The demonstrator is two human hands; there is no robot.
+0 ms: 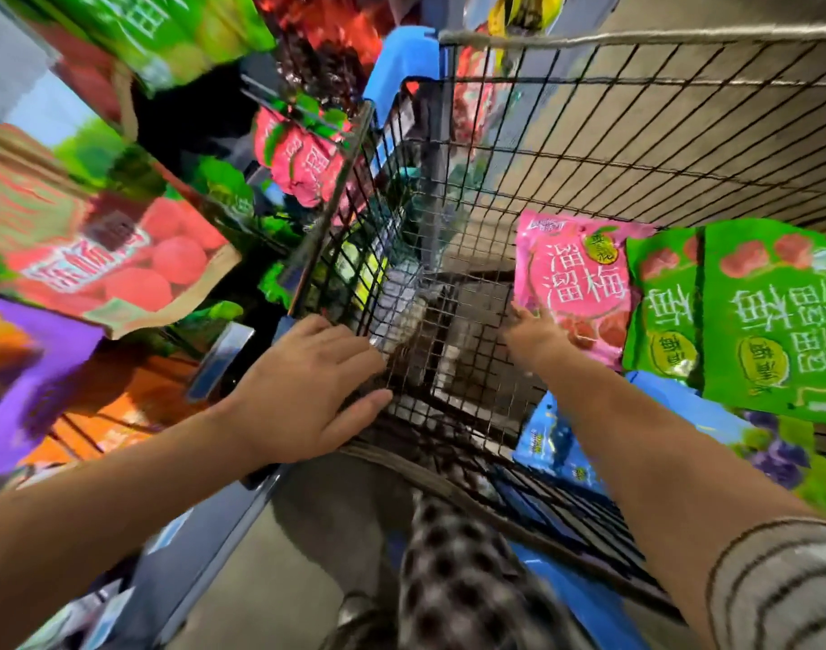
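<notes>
A black wire shopping cart fills the middle of the view. My left hand lies flat on the cart's near left corner, fingers straight. My right hand reaches inside the cart and holds the lower edge of a pink snack bag with white Chinese characters. Its fingers are mostly hidden behind the bag. Two green snack bags of the same brand lean against the cart's right side, next to the pink one.
Shelves on the left hold many snack bags: a red-and-tan one, a purple one, a green one and a pink one. A blue bag and a grape-printed bag lie low on the cart's right.
</notes>
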